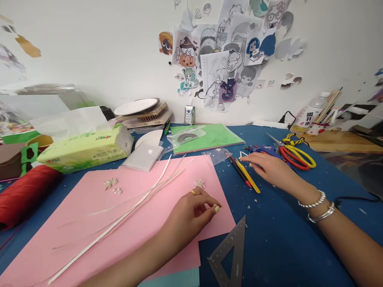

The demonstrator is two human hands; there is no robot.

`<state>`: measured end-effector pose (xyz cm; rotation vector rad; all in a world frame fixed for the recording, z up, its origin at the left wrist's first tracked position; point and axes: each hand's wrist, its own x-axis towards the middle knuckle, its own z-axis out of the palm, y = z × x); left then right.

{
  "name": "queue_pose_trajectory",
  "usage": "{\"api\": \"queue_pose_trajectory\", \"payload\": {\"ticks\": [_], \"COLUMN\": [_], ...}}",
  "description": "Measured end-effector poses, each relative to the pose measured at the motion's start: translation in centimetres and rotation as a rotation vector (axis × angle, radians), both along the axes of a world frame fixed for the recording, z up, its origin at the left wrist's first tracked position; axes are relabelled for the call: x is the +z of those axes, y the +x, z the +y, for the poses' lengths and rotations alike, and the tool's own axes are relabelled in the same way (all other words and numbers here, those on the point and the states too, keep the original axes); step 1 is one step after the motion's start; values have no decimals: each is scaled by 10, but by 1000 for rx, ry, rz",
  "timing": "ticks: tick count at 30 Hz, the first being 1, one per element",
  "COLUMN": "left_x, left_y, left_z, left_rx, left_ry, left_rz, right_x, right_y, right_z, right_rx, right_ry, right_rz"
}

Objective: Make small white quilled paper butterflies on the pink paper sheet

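My left hand rests on the pink paper sheet, fingers curled in a pinch around something tiny that I cannot make out. A small white quilled paper coil lies just beyond it. My right hand lies flat on the blue mat, fingers stretched toward the yellow tool and the red-tipped dark pen beside it. Long white paper strips run across the pink sheet. Small white quilled pieces sit at its far left.
Yellow-and-red scissors and a blue glue gun lie behind my right hand. A grey set square sits at the near edge. A green tissue pack, red thread spool, green folder and stacked plates line the back.
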<state>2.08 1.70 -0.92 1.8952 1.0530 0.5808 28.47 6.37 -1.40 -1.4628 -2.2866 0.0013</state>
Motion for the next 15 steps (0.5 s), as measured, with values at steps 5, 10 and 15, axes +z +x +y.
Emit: {"api": "queue_pose_trajectory", "payload": {"ticks": [5, 10, 15], "left_x": [-1, 0, 6], "left_y": [-1, -2, -1], "left_z": [-2, -8, -9], "left_rx": [-40, -45, -32], "left_ry": [44, 124, 166], "left_rz": [27, 105, 214], "right_x": [6, 5, -6], "right_y": [13, 44, 66], "right_z": [6, 14, 18], "right_rx": [-298, -625, -751], "right_ry": [117, 162, -17], "right_rz": [64, -34, -172]}}
